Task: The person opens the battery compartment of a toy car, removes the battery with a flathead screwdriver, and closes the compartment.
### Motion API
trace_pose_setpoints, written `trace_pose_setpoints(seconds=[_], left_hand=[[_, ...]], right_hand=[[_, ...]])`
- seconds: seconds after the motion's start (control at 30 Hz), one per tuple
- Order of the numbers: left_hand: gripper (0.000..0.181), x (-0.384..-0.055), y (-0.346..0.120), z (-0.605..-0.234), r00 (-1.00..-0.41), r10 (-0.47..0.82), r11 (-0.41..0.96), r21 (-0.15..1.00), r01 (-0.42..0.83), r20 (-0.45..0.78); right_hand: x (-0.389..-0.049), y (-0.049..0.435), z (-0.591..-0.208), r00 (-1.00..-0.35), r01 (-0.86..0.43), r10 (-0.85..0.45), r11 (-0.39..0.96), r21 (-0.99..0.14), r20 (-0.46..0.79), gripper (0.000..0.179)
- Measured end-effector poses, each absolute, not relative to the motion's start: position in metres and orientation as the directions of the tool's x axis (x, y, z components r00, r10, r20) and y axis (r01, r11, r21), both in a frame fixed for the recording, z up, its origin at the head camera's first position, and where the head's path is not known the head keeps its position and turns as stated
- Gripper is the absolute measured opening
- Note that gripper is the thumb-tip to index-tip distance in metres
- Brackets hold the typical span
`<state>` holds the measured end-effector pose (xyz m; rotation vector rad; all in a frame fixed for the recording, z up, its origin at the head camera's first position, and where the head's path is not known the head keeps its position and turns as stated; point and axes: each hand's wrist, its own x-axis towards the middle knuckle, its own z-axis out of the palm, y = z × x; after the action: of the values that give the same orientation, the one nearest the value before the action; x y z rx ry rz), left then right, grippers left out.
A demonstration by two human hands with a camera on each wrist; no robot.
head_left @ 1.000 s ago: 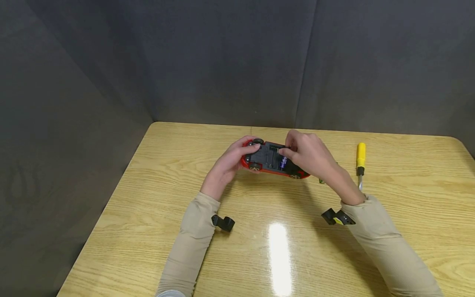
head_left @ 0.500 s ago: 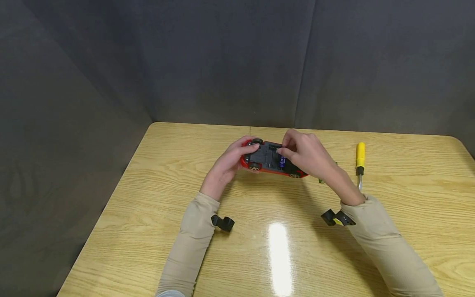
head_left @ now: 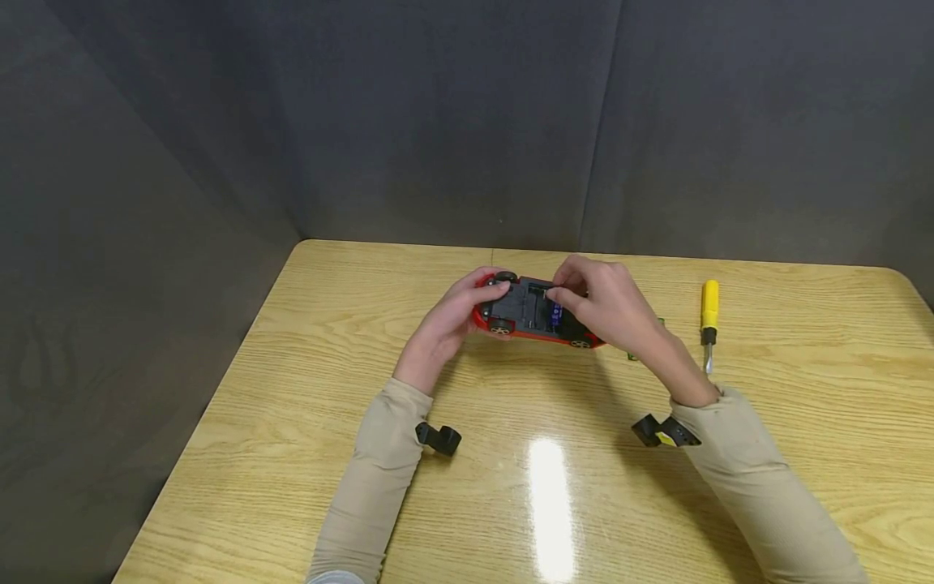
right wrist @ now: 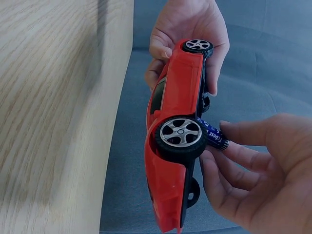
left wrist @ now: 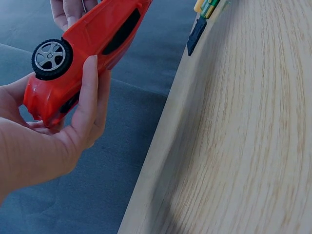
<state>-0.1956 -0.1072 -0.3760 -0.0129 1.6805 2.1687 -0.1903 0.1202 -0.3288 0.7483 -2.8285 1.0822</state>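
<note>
A red toy car [head_left: 513, 307] is held above the table with its black underside turned up. My left hand [head_left: 450, 318] grips one end, the thumb over the underside near a wheel. At the recess in the underside, my right hand [head_left: 611, 302] pinches a blue battery [right wrist: 216, 136] between thumb and fingers. One end of the battery goes in behind the rear wheel in the right wrist view, so that end is hidden. In the left wrist view, the fingers of my left hand [left wrist: 58, 141] wrap round the car's red body [left wrist: 83, 48].
A yellow-handled screwdriver [head_left: 709, 320] lies on the wooden table [head_left: 292, 389] to the right. Small green items [head_left: 631, 356] show partly from behind my right wrist. A black piece [left wrist: 196, 36] appears near them in the left wrist view. A dark curtain [head_left: 438, 122] stands behind the table.
The battery has turned slightly and sits lower in the recess than a second ago. My right fingers have shifted a little to the left. My left hand and the car stay almost still.
</note>
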Motion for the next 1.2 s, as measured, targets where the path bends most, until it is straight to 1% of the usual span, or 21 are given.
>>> trace_pose_setpoints(seconds=[0.67, 0.93, 1.2], left_hand=[[0.033, -0.196, -0.108, -0.375, -0.923, 0.295, -0.197, 0.929, -0.312, -0.247], [0.033, -0.196, -0.109, -0.375, -0.922, 0.296, -0.197, 0.929, -0.312, -0.247], [0.033, -0.196, -0.108, -0.375, -0.924, 0.294, -0.192, 0.932, -0.307, -0.244]], right_hand=[[-0.189, 0.124, -0.33, -0.891, -0.446, -0.38, 0.625, -0.641, 0.249, 0.012], [-0.191, 0.127, -0.332, -0.887, -0.459, -0.348, 0.603, -0.652, 0.302, 0.01], [-0.19, 0.131, -0.332, -0.886, -0.463, -0.323, 0.586, -0.665, 0.332, 0.014]])
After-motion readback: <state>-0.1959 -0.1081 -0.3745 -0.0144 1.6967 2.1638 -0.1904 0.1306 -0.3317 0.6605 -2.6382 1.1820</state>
